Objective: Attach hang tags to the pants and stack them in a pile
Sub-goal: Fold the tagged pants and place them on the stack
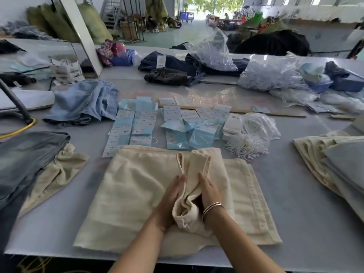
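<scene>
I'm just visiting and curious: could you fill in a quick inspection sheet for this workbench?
Surface: grey table, crowded.
Job's things: cream pants flat in front; hang tags in rows behind; white tag strings; cream stack at right.
Clutter: light blue garment, dark jeans, plastic bags.
Grippers: left hand and right hand both gripping a bunched cream fold.
Cables: yellow cable at left.
Surroundings: open hall, blurred.

the cream pants (137, 194) are matt woven cloth with a slightly coarse weave. the hang tags (136, 125) look like smooth paper, some glossy pale blue. the tabletop (295, 194) is smooth grey with a soft sheen. the bags (271, 75) are crinkled clear plastic.
</scene>
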A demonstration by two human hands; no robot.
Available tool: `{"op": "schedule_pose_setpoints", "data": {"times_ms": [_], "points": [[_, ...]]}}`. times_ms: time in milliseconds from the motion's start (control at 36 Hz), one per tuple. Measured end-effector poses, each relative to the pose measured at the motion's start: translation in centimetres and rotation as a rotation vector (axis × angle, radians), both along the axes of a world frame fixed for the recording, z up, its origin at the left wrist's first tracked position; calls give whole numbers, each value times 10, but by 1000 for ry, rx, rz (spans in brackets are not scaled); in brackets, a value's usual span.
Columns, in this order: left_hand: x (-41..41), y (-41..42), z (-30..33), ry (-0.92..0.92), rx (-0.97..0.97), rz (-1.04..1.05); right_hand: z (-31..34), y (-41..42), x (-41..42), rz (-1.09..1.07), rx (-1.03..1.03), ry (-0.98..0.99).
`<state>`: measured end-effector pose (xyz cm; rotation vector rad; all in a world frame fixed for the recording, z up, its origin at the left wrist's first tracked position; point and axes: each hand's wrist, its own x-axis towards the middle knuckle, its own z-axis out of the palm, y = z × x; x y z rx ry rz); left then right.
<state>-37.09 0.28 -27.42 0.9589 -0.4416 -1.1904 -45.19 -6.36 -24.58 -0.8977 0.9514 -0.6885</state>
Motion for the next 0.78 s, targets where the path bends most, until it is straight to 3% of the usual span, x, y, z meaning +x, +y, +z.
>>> {"op": "schedule_pose_setpoints", "data": {"times_ms": [83, 167, 250, 306, 361, 417, 556, 667, 778], "points": [[0, 2, 3, 36, -47, 10, -2, -1, 1, -57, 97, -84], [5, 5, -3, 277, -76, 25, -4, -4, 0, -88, 192, -189], [10, 4, -6, 379, -90, 87, -3, -4, 0, -49, 223, -232], [3, 4, 3, 284, -22, 66, -4, -1, 0, 5, 83, -146], [-2, 0, 3, 73, 18, 77, -4, 6, 1, 79, -74, -51], [-4, -6, -1, -77, 47, 145, -1, 9, 0, 79, -65, -60], [4, -2, 0, 21, 166, 283, 9, -1, -18, -36, 368, -377], [1, 0, 7, 165, 170, 184, 14, -11, -33, -63, 338, -682], [0, 2, 9, 197, 118, 161, 10, -19, -37, -198, 356, -767]]}}
